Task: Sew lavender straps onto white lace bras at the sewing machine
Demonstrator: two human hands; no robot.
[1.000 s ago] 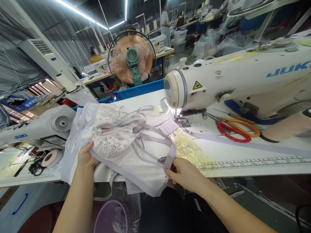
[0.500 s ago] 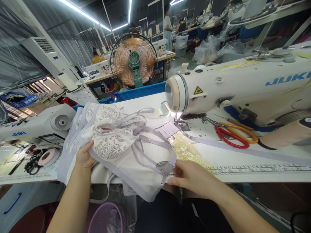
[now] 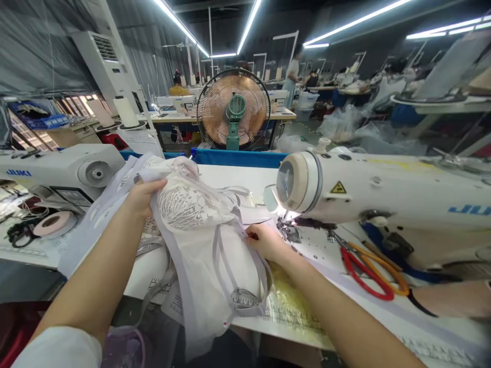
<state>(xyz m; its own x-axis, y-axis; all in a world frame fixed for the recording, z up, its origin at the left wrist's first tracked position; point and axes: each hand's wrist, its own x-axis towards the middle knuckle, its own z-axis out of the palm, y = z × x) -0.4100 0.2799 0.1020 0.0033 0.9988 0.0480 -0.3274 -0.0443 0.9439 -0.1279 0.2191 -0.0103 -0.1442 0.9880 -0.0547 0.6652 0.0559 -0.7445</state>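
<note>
1. Pinching the lacy white bra (image 3: 192,209), my left hand (image 3: 143,197) is holding its smooth border.
2. My right hand (image 3: 266,243) is pinching its inner edge near the rounded sewing machine (image 3: 345,184).
3. Its thin cloth is draping over the flat table's (image 3: 238,175) front.

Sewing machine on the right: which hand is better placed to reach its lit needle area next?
Probably the right hand: it is close to the lit needle area, while the left hand holds the lace garment farther away.
</note>
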